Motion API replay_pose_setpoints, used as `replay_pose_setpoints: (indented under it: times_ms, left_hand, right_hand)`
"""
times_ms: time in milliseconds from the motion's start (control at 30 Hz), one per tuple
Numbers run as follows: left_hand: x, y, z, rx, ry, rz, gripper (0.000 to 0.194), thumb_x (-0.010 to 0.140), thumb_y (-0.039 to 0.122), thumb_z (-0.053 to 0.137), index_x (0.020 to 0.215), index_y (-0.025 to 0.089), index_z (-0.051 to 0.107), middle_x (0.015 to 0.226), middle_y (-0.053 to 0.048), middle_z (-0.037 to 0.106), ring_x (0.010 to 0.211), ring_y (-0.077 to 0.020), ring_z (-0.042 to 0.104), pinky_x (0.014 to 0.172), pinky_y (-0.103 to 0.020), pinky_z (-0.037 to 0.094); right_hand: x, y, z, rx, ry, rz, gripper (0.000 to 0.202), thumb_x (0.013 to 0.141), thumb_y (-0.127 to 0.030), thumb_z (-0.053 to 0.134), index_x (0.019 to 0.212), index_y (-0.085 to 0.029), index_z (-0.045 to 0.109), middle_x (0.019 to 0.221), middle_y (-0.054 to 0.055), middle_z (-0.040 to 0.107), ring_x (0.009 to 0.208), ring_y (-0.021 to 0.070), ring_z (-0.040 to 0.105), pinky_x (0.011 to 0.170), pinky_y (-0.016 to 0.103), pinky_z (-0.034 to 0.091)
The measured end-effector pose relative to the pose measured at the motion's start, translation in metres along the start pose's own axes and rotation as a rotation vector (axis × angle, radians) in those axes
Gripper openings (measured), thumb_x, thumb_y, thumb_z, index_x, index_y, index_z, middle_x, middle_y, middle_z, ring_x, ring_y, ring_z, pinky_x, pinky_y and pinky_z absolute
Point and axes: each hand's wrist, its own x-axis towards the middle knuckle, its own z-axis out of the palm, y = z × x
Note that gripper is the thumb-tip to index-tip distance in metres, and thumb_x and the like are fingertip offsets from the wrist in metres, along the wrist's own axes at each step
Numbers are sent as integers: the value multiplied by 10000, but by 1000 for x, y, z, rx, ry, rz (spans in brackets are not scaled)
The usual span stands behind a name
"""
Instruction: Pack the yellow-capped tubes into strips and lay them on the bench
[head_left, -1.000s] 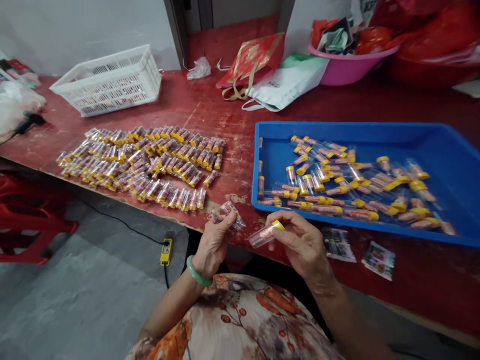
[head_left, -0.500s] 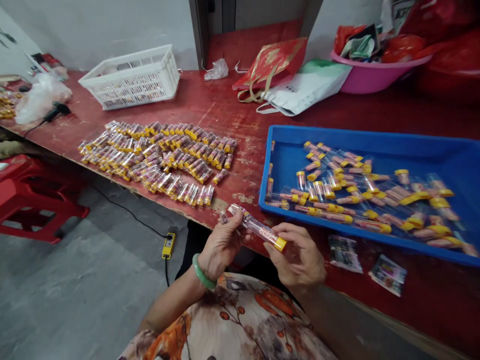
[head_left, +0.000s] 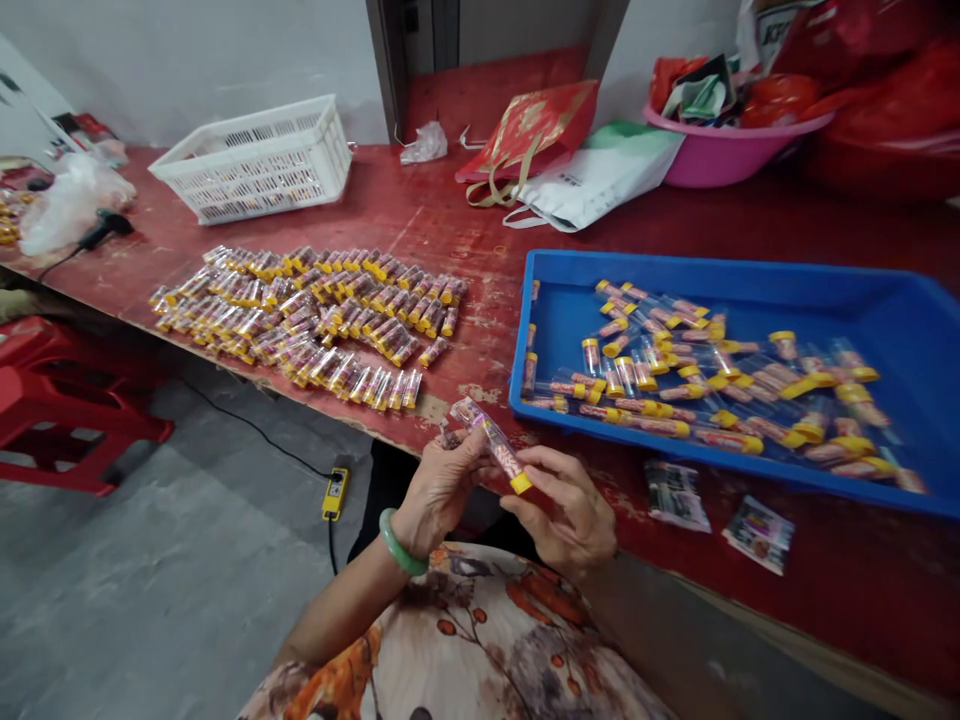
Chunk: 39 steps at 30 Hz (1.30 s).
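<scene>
A clear tube with a yellow cap (head_left: 517,478) and reddish-white pieces inside is held in front of my torso. A printed clear wrapper (head_left: 469,412) covers its far end. My left hand (head_left: 442,485) is closed round the wrapper and the tube, thumb on top; more crumpled wrapper film (head_left: 448,436) sticks out beside that thumb. At the capped end, the fingertips and thumb of my right hand (head_left: 562,508) pinch around the tube. Wrapped tubes (head_left: 352,300) lie in rows to the left; several unwrapped ones (head_left: 649,425) are in the blue tray (head_left: 720,268) to the right.
Two stacks of printed wrappers (head_left: 677,495) lie on the red table (head_left: 480,350) below the tray. Behind are a white basket (head_left: 262,165), paper bags (head_left: 592,180) and a pink basin (head_left: 720,155). A heat gun (head_left: 105,228) sits far left, above red stools (head_left: 67,410).
The tube has gone further into the wrapper, its yellow cap now closer to my left hand. My right hand has moved left with it. The view has shifted slightly.
</scene>
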Motion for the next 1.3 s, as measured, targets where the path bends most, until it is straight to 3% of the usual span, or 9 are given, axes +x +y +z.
replay_pose_setpoints:
  times_ms: [100, 267, 400, 767, 1067, 1300]
  left_hand:
    - [-2, 3, -2, 9, -33, -38, 326, 608, 321, 855, 797, 116, 685, 710, -24, 692, 596, -105, 637, 592, -208, 538]
    - [-5, 1, -2, 53, -97, -109, 310, 582, 317, 868, 754, 118, 703, 695, -28, 688, 597, -115, 628, 617, -234, 526]
    - [-10, -2, 1, 101, -115, -176, 344, 525, 333, 891, 718, 109, 716, 713, -54, 699, 609, -140, 628, 623, -270, 520]
    - [-13, -4, -4, 237, -158, -216, 362, 562, 349, 872, 779, 92, 740, 677, -71, 707, 571, -144, 650, 612, -250, 509]
    - [-13, 1, -6, 148, -201, -232, 303, 583, 296, 866, 780, 106, 736, 729, -69, 706, 660, -162, 664, 688, -290, 538]
    - [-15, 0, -3, 108, -187, -227, 409, 504, 298, 903, 820, 99, 736, 729, -66, 700, 643, -158, 651, 674, -281, 524]
  right_hand:
    - [6, -1, -3, 103, -72, 79, 329, 833, -141, 611, 1149, -227, 589, 1107, 101, 628, 1001, 230, 633, 788, 386, 558]
    - [13, 0, -4, 170, -20, 267, 360, 758, -198, 699, 1097, -220, 581, 1107, 90, 588, 869, 201, 604, 787, 397, 521]
    - [19, -1, -5, 187, 11, 324, 311, 747, -170, 674, 1041, -213, 582, 1094, 80, 571, 804, 175, 568, 724, 360, 506]
    - [25, -16, -5, 12, 11, 267, 316, 727, -58, 560, 1003, -212, 573, 1036, 63, 586, 778, 165, 552, 641, 312, 480]
    - [29, -19, -13, 1, -125, 156, 309, 789, -68, 561, 1056, -212, 616, 1013, 82, 631, 886, 200, 633, 705, 327, 543]
    - [20, -22, -7, -57, 1, 84, 428, 756, -46, 568, 1129, -241, 644, 1013, 79, 656, 861, 203, 654, 704, 341, 564]
